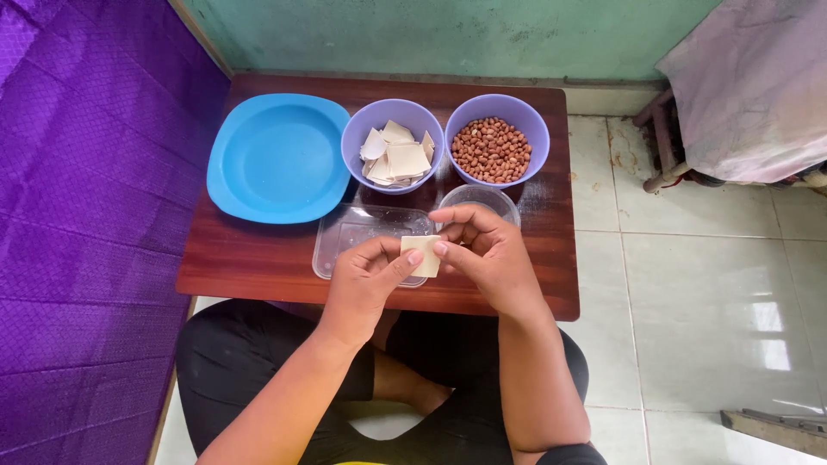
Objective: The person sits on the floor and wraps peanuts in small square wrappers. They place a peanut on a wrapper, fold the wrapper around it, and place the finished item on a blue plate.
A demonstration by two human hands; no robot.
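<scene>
Both hands point(370, 280) point(487, 250) pinch wrapper square point(422, 256) over table point(258, 258) front edge.

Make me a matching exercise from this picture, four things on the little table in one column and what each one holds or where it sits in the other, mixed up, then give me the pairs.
Column one:
1. blue plate
2. middle purple bowl
3. right purple bowl
4. clear rectangular tray

Column two:
A. holds peanuts
B. lies nearest the hands, partly under them
C. holds pale dough squares
D. sits at the left, with nothing in it

Pairs: 1-D, 2-C, 3-A, 4-B
</scene>
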